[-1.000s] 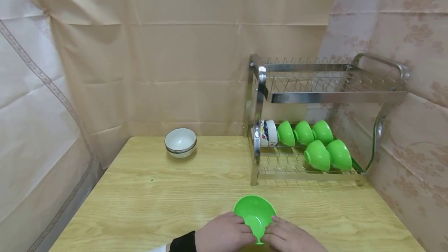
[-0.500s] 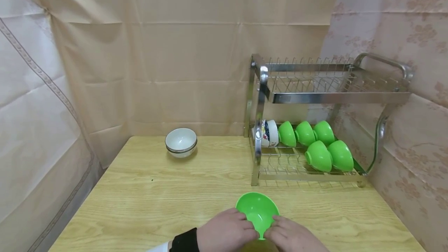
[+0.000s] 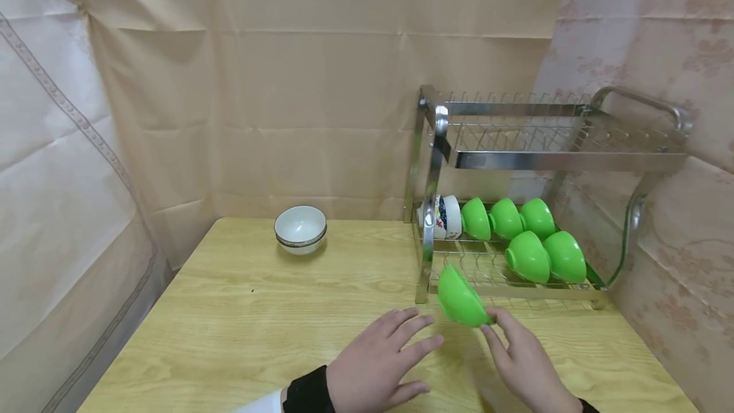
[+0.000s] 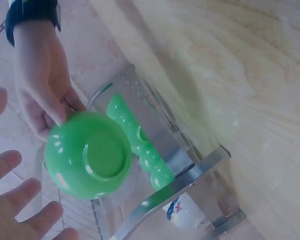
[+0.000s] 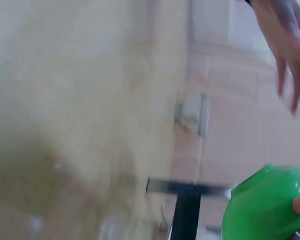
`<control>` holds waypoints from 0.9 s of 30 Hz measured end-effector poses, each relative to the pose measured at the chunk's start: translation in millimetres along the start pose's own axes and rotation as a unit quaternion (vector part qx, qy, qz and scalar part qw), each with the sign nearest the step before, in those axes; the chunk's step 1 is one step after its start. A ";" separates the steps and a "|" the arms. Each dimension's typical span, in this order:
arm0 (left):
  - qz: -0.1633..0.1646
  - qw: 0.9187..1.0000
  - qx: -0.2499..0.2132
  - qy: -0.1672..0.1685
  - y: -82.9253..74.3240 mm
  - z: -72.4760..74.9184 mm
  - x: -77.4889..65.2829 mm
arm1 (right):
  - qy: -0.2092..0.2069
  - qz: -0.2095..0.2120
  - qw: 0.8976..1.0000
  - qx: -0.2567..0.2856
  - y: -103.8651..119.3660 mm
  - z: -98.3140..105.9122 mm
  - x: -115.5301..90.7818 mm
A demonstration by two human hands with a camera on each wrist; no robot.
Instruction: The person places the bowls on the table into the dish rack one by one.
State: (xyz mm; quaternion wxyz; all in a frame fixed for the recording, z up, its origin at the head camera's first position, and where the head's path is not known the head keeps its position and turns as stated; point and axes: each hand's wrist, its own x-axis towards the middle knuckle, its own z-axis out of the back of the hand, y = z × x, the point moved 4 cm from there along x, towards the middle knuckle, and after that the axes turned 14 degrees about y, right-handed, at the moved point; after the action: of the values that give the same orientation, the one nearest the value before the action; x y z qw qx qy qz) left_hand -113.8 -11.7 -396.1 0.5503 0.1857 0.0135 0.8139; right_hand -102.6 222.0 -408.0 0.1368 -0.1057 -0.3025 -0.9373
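My right hand [image 3: 524,359] pinches the rim of a green bowl [image 3: 460,298] between thumb and fingers. The bowl is tilted on its side in the air, in front of the dish rack's lower tier. In the left wrist view its round base [image 4: 107,155] faces the camera. My left hand [image 3: 381,362] is apart from the bowl, to its left, with fingers spread and nothing in them. On the rack's lower tier stand several green bowls [image 3: 527,257] on their sides, beside white patterned bowls [image 3: 452,217] at the left end.
A two-tier metal dish rack [image 3: 573,160] stands at the table's right rear. Its upper tier [image 3: 510,136] has wire slots. Stacked white bowls [image 3: 300,225] sit at the back left of the wooden table [image 3: 229,336]. Beige cloth [image 3: 309,81] hangs behind.
Both hands held the green bowl low over the table. My left hand has let go and spread its fingers; my right hand has lifted the bowl toward the rack and tipped it sideways.
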 end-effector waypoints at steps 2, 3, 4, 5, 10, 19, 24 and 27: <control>0.001 1.000 0.000 0.013 -0.6 -2.4 0.3 | 0.009 -0.047 0.997 0.059 -15.7 9.0 9.8; 0.000 1.000 0.001 0.020 -1.2 -4.1 0.5 | 0.014 -0.064 0.994 0.083 -23.6 13.1 14.8; -0.002 1.000 -0.001 0.027 -1.9 -5.8 0.7 | 0.015 -0.077 0.992 0.100 -31.7 16.7 19.8; -0.004 0.999 -0.003 0.034 -2.7 -7.6 0.8 | 0.016 -0.087 0.989 0.117 -39.4 19.9 24.6; -0.011 0.998 -0.014 0.067 -6.2 -15.1 1.1 | 0.029 -0.122 0.978 0.169 -73.7 30.0 45.9; -0.008 0.997 -0.028 0.075 -7.0 -20.2 1.2 | 0.057 -0.181 0.961 0.199 -112.4 35.6 70.2; -0.002 0.998 -0.014 0.066 -5.8 -21.2 -0.4 | 0.061 -0.177 0.963 0.195 -118.5 34.7 74.6; 0.003 0.998 -0.010 0.068 -4.8 -21.7 -0.3 | 0.066 -0.171 0.964 0.194 -119.6 34.9 78.1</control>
State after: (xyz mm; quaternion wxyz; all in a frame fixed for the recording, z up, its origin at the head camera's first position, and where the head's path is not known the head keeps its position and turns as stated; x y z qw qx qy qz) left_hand -116.3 -6.1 -417.5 0.5475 0.1248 0.0422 0.8263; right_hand -210.3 321.0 -422.7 0.0119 0.0378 -0.4826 -0.8749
